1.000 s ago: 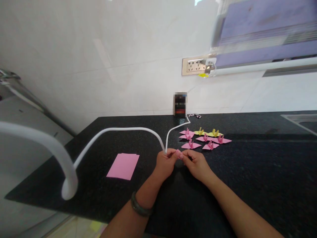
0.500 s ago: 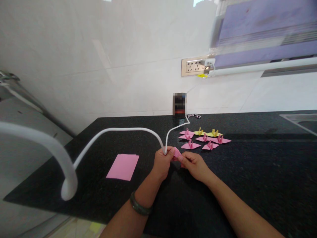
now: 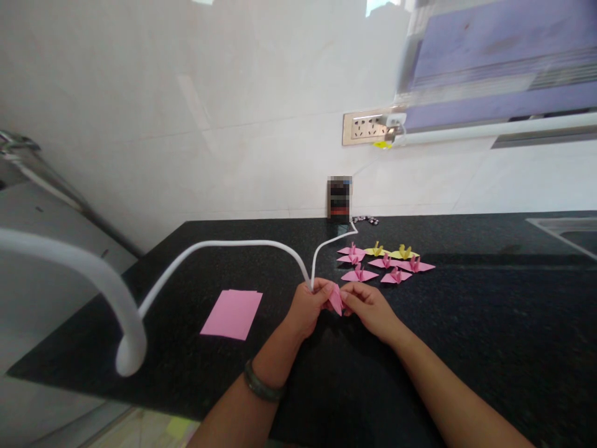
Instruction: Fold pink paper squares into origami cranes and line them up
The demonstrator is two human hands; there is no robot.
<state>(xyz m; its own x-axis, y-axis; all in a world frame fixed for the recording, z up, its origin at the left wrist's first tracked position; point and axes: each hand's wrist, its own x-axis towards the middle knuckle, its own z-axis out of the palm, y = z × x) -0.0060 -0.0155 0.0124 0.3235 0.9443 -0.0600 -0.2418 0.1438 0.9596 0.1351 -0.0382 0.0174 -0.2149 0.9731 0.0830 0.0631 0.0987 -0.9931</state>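
Note:
A folded pink paper (image 3: pixel 336 300) is held between my two hands above the dark countertop (image 3: pixel 289 379); one pointed end hangs down toward me. My left hand (image 3: pixel 308 305) pinches it from the left, thumb on top. From the other side, the fingers and thumb of my right hand (image 3: pixel 368 305) are closed on its right edge. Just beyond my hands lie several folded paper cranes, among them a pink crane (image 3: pixel 359 274) and a yellow crane (image 3: pixel 403 252). To the left of my left hand lies a stack of pink paper sheets (image 3: pixel 232 314).
A white bendable stand (image 3: pixel 242 243) arches across from the left and passes close in front of my left hand. At the wall stands a phone-like dark device (image 3: pixel 339 199). A power socket (image 3: pixel 365 127) is on the wall, and a sink edge (image 3: pixel 559 233) shows at right.
The folded pink paper has been turned, so its point now hangs downward between my hands. My right hand has shifted slightly up and its grip on the paper has changed.

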